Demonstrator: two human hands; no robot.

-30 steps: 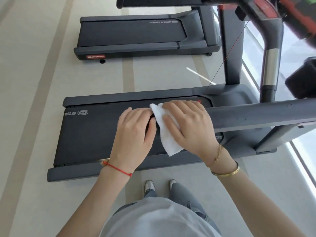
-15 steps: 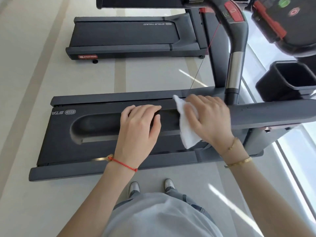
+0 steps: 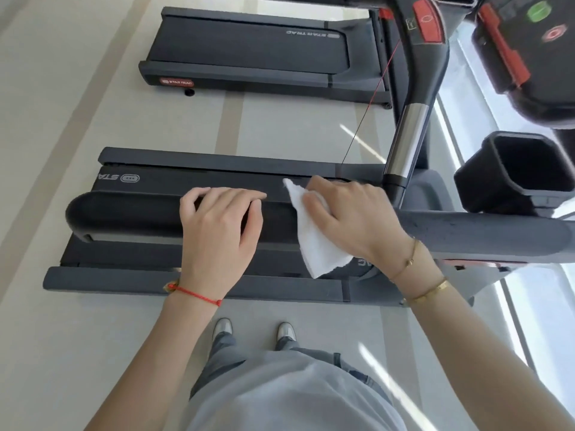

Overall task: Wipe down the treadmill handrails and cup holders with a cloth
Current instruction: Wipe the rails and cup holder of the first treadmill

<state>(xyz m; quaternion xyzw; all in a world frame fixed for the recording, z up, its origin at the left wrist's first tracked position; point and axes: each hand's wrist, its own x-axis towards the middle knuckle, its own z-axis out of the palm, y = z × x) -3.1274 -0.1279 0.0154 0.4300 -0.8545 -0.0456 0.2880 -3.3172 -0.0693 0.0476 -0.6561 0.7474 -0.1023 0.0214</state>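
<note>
Cloth [image 3: 314, 241] further along handrail [image 3: 485, 231], under right fingers [image 3: 320, 202].

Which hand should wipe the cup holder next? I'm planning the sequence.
Right. The right hand already grips the white cloth and lies nearer the cup holder; the left hand only rests on the handrail.
</note>
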